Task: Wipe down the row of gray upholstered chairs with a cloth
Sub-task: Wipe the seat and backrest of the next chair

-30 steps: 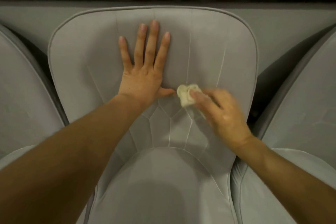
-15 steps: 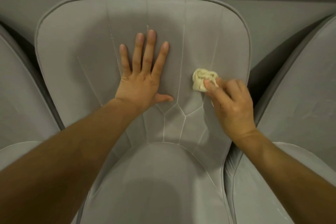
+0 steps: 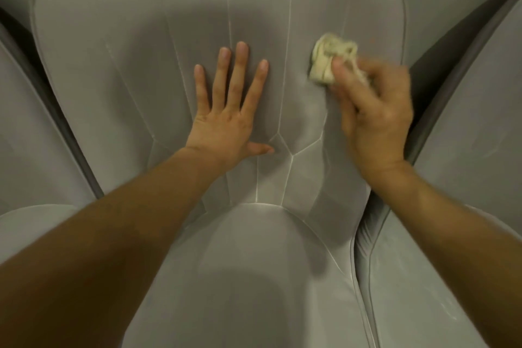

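Moving higher on chair back [image 3: 113,70], right grip [image 3: 378,118] holding cloth [image 3: 327,62], left grip [image 3: 226,127] splayed flat

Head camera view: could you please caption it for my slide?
Wiping a gray chair backrest: left hand flat on it, right hand holding a crumpled cream cloth against it.

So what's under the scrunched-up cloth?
The middle gray upholstered chair's backrest. The right hand grips the crumpled cream cloth against it; the fabric right beneath is covered.

Three chairs [image 3: 113,37] [image 3: 28,135] [image 3: 480,135], one cloth [image 3: 324,63], two hands [image 3: 226,124] [image 3: 378,118]
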The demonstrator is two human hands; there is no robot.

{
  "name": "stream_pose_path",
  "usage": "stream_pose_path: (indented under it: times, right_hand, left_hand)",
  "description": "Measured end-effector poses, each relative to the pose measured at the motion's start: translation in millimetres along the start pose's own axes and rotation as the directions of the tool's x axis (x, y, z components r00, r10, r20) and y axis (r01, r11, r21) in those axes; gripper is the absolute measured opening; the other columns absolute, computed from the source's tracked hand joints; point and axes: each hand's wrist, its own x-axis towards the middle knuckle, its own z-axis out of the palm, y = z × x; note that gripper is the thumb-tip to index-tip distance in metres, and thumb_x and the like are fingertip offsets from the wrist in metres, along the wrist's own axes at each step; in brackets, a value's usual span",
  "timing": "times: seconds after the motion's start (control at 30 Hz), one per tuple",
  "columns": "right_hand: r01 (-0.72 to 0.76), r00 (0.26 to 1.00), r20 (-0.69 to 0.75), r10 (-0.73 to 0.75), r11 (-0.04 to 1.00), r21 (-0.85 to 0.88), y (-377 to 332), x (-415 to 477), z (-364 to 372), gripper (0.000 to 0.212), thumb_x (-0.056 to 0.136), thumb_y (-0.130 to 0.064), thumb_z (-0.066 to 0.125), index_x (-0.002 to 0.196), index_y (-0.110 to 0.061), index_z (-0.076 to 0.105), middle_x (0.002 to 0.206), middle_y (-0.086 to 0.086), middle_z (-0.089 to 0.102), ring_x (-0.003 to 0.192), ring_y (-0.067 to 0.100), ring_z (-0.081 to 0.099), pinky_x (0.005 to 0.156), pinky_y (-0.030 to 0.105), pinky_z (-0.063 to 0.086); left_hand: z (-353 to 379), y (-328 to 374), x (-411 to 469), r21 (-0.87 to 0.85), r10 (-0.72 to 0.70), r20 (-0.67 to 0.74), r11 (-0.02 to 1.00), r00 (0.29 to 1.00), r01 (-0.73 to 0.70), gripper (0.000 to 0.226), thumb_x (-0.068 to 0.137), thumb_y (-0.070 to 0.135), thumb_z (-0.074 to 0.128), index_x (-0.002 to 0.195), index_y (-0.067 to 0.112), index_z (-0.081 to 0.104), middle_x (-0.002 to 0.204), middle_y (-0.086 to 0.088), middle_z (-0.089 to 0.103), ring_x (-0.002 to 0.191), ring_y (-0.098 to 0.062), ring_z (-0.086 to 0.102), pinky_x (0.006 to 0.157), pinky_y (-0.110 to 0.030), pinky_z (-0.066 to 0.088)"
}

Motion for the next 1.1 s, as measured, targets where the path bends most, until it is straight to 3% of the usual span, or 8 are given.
stream_pose_path:
  times: [0.13,0.27,0.47,0.7,0.8,0.93,1.03,1.1]
  right_hand:
    - [0.267,0.929,0.289,-0.232,0.96,-0.087,7.6,-68.7,4.6,0.032,0.086,-0.002,0.064,0.117,-0.008,0.06,0.096,0.019,0.062,0.087,0.027,0.045,0.071,0.034,0.036]
    - [0.118,0.923,0.37,-0.103,0.993,-0.019,-9.6,-94.1,9.0,0.045,0.082,0.0,0.065,0.123,-0.014,0.052,0.102,0.016,0.062,0.089,0.028,0.052,0.071,0.039,0.046]
    - [0.044,0.997,0.059,-0.045,0.999,0.023,-8.3,-14.0,21.4,0.028,0.087,-0.001,0.056,0.112,-0.008,0.065,0.113,0.007,0.055,0.105,0.024,0.048,0.092,0.027,0.036]
    - [0.29,0.856,0.454,-0.247,0.957,-0.026,-3.4,-133.0,39.9,0.034,0.098,-0.005,0.036,0.103,-0.002,0.07,0.099,0.008,0.045,0.082,0.026,0.042,0.066,0.035,0.034]
    - [0.293,0.819,0.525,-0.231,0.955,-0.036,-5.7,-140.2,35.4,0.029,0.089,-0.012,0.046,0.106,-0.009,0.07,0.094,0.01,0.061,0.085,0.022,0.049,0.071,0.032,0.036]
    - [0.177,0.942,0.306,-0.139,0.979,-0.101,-15.0,-94.3,28.3,0.01,0.09,-0.038,0.06,0.094,-0.042,0.068,0.097,-0.017,0.061,0.089,0.001,0.055,0.079,0.023,0.043]
    - [0.075,0.995,0.069,-0.074,0.997,-0.01,-15.7,-63.4,37.8,0.019,0.094,-0.017,0.06,0.109,-0.009,0.068,0.1,0.001,0.058,0.089,0.012,0.055,0.077,0.016,0.042]
    - [0.017,0.991,0.13,-0.014,1.0,-0.019,-11.5,-83.5,53.9,0.025,0.097,-0.024,0.052,0.11,-0.01,0.068,0.106,-0.002,0.057,0.099,0.005,0.05,0.087,0.01,0.038]
  left_hand:
    - [7.3,-4.6,-6.1,0.044,0.032,-0.009,0.999,0.999,-0.031,0.136,0.056,0.07,0.07,0.147,0.016,-0.014,0.15,-0.012,-0.013,0.136,-0.038,-0.011,0.104,-0.047,-0.03]
    - [13.8,-12.0,-13.3,0.098,0.08,-0.005,0.992,0.997,-0.079,0.142,0.056,0.068,0.074,0.146,0.019,-0.025,0.15,-0.014,-0.01,0.137,-0.039,-0.007,0.105,-0.046,-0.03]
    - [34.2,-16.2,-26.7,0.07,0.066,-0.016,0.995,0.998,-0.065,0.139,0.058,0.064,0.075,0.145,0.02,-0.024,0.15,-0.012,-0.011,0.137,-0.037,-0.006,0.104,-0.044,-0.034]
    - [61.5,-19.1,-38.3,0.146,0.081,-0.084,0.987,0.993,-0.068,0.147,0.055,0.067,0.075,0.143,0.014,-0.03,0.149,-0.017,-0.002,0.135,-0.041,0.002,0.106,-0.048,-0.027]
    - [68.9,-17.0,-44.4,0.129,0.076,-0.079,0.989,0.994,-0.065,0.146,0.056,0.064,0.077,0.146,0.015,-0.026,0.149,-0.015,-0.002,0.135,-0.042,0.001,0.106,-0.047,-0.028]
    - [83.3,-12.0,-57.4,0.098,0.041,-0.075,0.995,0.996,-0.033,0.146,0.057,0.061,0.078,0.143,0.015,-0.031,0.15,-0.014,-0.002,0.136,-0.038,-0.006,0.106,-0.047,-0.028]
    - [94.8,-9.0,-65.3,0.082,0.019,-0.062,0.997,0.998,-0.014,0.144,0.058,0.059,0.077,0.143,0.015,-0.031,0.151,-0.014,-0.01,0.139,-0.034,-0.024,0.107,-0.045,-0.03]
    - [102.4,-7.8,-70.8,0.119,0.008,-0.044,0.993,0.999,-0.003,0.141,0.061,0.062,0.073,0.142,0.014,-0.032,0.151,-0.014,-0.029,0.135,-0.03,-0.04,0.106,-0.045,-0.031]
